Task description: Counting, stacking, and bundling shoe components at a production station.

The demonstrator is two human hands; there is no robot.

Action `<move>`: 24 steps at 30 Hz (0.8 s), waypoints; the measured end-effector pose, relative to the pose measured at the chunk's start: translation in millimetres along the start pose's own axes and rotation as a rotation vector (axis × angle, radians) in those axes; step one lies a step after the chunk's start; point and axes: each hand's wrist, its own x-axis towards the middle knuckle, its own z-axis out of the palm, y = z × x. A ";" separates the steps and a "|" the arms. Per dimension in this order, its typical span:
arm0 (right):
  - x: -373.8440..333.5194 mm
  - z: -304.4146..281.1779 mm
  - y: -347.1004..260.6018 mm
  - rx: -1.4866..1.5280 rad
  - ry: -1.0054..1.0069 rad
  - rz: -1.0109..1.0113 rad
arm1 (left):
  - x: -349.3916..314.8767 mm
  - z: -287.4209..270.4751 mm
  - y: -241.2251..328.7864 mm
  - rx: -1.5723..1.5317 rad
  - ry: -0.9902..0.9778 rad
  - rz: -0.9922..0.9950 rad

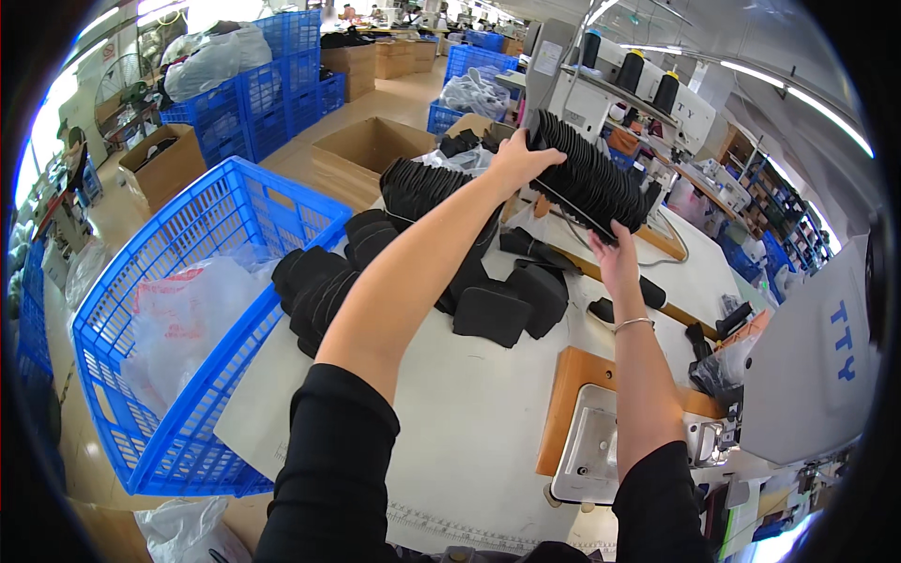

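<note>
We have a long stack of black pieces (pixel 593 176) held up between our two hands, clear of the worktop (pixel 446 413). Our left hand (pixel 522 165) is clasped round the stack's near-left end, thumb laid over the top and the other fingers partly lost behind it. Our right hand (pixel 614 255), lower and closer to us, pinches the stack's bottom edge between thumb and fingers, though the far fingertips are hidden.

The pieces look thin, matt and padded, so we judge each one light and soft, with some spring, and unlikely to break. Together they probably carry some weight and could fan out or slump in the middle, since nothing binds them that we can see. We would take hold at both ends and squeeze inward, rather than pinch a few from the centre. The dull faces suggest little slipping.

Below our left hand lie loose black pieces (pixel 493 315), and just left of that hand is a second black stack (pixel 420 190). Farther left and nearer us stands a blue crate (pixel 192 405) with a clear plastic bag (pixel 183 324) inside.

As for writing, the grey machine head (pixel 821 352) to the right of our right hand bears large blue capitals. The bag has red print, too crumpled to make out, and a ruler scale (pixel 460 531) runs along the worktop's near edge. We see no label on the stack.
</note>
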 end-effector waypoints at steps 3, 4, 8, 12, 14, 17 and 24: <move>-9.8 -25.5 14.1 -0.026 0.083 0.128 | 0.3 23.5 -34.2 0.023 0.018 -0.083; -14.8 -19.1 23.7 -0.091 0.097 0.181 | -0.8 16.7 -57.0 -0.034 0.027 -0.116; -25.1 -54.8 20.2 -0.338 0.143 0.281 | -25.0 49.4 -49.1 -0.107 -0.089 -0.109; -29.9 -27.1 17.7 -0.522 0.313 0.140 | -53.6 51.8 -53.6 0.736 0.065 0.138; -24.7 -27.2 9.6 -0.800 0.317 0.162 | -55.5 41.2 -38.4 0.703 -0.030 0.089; -28.1 -33.8 9.2 -0.982 0.456 0.184 | -56.5 22.0 -17.0 0.752 -0.201 0.018; -36.9 -33.0 14.5 -1.145 0.444 0.167 | -62.1 32.6 -13.8 1.062 -0.261 0.186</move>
